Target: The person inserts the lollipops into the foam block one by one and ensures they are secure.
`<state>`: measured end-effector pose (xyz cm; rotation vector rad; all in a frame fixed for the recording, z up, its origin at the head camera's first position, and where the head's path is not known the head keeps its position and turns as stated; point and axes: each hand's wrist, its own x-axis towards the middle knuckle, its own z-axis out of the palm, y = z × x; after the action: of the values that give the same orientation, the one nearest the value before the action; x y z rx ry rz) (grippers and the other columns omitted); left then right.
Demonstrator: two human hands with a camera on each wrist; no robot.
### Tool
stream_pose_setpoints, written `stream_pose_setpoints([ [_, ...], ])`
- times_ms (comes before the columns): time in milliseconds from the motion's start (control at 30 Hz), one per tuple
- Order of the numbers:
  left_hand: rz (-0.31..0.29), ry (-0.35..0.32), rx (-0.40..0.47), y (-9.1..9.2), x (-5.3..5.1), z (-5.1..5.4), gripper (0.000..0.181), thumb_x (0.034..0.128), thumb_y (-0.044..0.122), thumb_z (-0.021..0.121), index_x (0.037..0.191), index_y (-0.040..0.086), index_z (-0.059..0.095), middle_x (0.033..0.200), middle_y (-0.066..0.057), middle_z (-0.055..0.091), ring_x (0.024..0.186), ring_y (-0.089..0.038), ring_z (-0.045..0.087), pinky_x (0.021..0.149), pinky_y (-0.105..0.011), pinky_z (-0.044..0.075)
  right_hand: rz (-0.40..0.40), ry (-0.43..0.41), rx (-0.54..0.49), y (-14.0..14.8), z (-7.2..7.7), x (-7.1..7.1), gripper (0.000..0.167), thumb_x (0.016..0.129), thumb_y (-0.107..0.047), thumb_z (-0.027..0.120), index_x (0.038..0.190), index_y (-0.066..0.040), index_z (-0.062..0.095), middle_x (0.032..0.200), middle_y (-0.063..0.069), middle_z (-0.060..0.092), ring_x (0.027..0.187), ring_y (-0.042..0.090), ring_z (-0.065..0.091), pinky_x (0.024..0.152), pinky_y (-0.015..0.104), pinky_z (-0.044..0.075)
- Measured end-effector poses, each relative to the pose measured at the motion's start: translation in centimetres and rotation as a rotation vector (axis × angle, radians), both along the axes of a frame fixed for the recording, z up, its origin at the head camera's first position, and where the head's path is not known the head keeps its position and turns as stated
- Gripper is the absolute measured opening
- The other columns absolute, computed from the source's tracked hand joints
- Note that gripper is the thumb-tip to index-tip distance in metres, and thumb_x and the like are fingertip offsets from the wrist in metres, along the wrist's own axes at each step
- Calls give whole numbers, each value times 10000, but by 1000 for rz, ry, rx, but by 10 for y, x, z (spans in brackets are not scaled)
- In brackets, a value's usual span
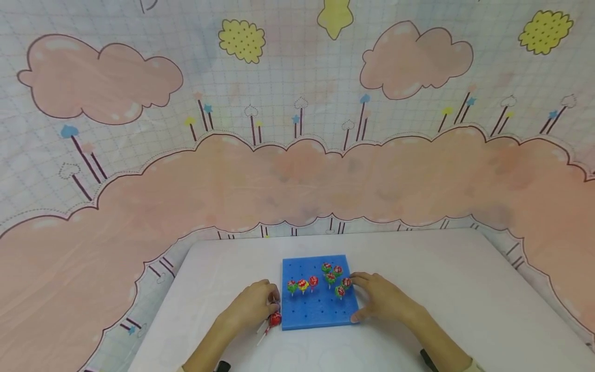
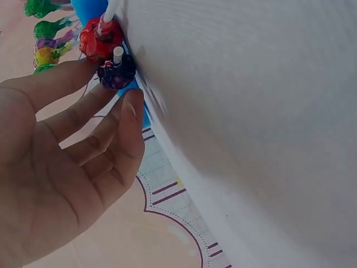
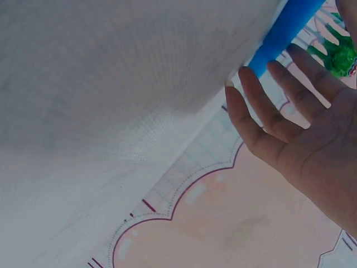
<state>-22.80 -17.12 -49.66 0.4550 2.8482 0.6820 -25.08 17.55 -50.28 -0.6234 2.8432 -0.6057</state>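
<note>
A blue board [image 1: 316,315] with small holes lies on the table, with several wrapped lollipops standing in it by their sticks. Three of them, one being a red lollipop [image 1: 313,281], form a row at left; green-wrapped lollipops [image 1: 330,278] cluster at right. Beside the board's left edge my left hand [image 1: 253,305] has its thumb and curled fingers about a dark purple lollipop [image 2: 117,73]. Against it lies another red lollipop [image 2: 100,40], its white stick pointing away. My right hand [image 1: 383,297] is spread along the board's right edge, fingers loosely bent [image 3: 259,100] and holding nothing.
The white table [image 1: 418,258] extends around the board. Loose white lollipop sticks [image 1: 262,338] point toward the front, left of the board. Behind the table hangs a patterned cloth [image 1: 297,181] with pink clouds.
</note>
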Motion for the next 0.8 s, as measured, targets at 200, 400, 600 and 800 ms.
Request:
stream_pose_setpoints([
  [200, -19, -33, 50, -1, 0, 0, 58, 949, 148, 766, 942, 145, 708, 853, 41, 563, 786, -147, 535, 695, -303, 503, 2, 5, 2, 0, 0, 0, 945, 671, -539, 948, 1454, -134, 608, 1516, 66, 573, 1431, 421, 473, 1147, 643, 398],
  [400, -31, -41, 74, -1, -1, -1, 64, 951, 121, 759, 942, 134, 697, 845, 38, 567, 790, -148, 526, 689, -301, 484, -3, -8, 3, -1, -1, -1, 962, 662, -558, 944, 1460, -143, 604, 1516, 64, 573, 1426, 407, 483, 1140, 634, 412],
  [600, -34, -19, 80, -3, 0, -3, 68, 934, 99, 759, 934, 111, 692, 838, 32, 556, 777, -146, 520, 665, -287, 471, 0, -11, 1, -2, -1, -1, 954, 662, -558, 945, 1453, -144, 610, 1503, 57, 584, 1419, 403, 492, 1136, 628, 421],
  [800, -45, -10, 71, -4, -2, -3, 39, 918, 99, 757, 931, 81, 726, 852, 15, 546, 773, -149, 519, 662, -282, 477, 3, -5, 3, -2, 1, -2, 956, 662, -550, 947, 1456, -142, 607, 1511, 61, 577, 1417, 404, 493, 1135, 622, 426],
])
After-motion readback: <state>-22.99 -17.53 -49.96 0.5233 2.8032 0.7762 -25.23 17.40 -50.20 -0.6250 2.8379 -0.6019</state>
